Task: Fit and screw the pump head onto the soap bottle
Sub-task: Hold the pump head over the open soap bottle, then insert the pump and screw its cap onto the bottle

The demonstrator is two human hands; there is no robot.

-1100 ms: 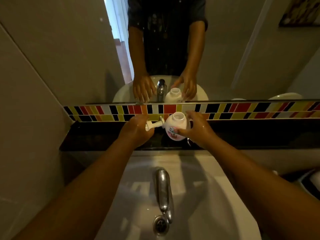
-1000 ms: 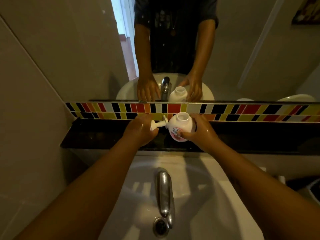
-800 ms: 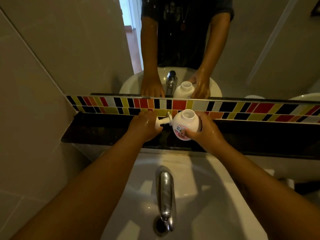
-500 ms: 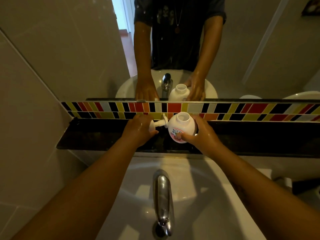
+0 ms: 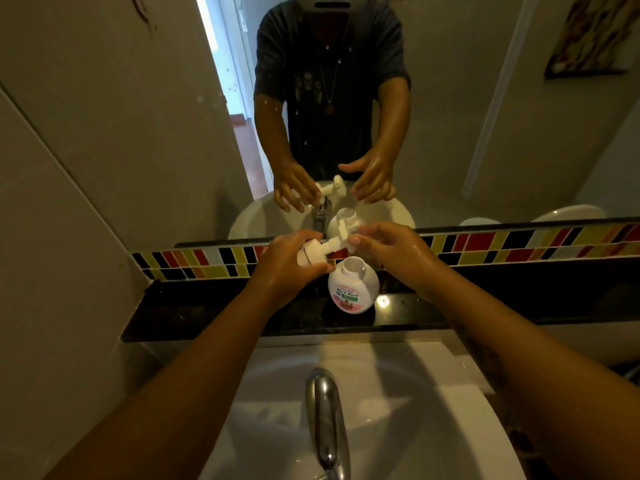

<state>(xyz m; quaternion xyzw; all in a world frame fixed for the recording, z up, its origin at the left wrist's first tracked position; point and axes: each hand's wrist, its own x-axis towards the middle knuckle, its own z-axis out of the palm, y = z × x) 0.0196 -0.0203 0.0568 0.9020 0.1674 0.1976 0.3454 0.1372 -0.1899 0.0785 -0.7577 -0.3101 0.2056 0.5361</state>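
Observation:
A round white soap bottle [image 5: 352, 287] with a pink label stands upright on the black ledge [image 5: 214, 313], its neck open. Above and left of it, my left hand [image 5: 287, 268] is shut on the white pump head [image 5: 323, 252], which lies sideways with its cap end in my palm and its nozzle pointing right. My right hand [image 5: 391, 252] is off the bottle, and its fingertips touch the nozzle end of the pump head. The pump head hovers over the bottle's neck without touching it.
A white sink basin [image 5: 374, 410] with a chrome tap [image 5: 325, 420] lies below the ledge. Behind the ledge runs a strip of coloured tiles [image 5: 502, 244] under a mirror [image 5: 450, 116] that reflects a person. A grey wall [image 5: 52, 237] closes the left side.
My right hand has let go of the bottle, which now stands on the ledge. My left hand lifted the pump head above the bottle, and my right fingers moved up to its nozzle.

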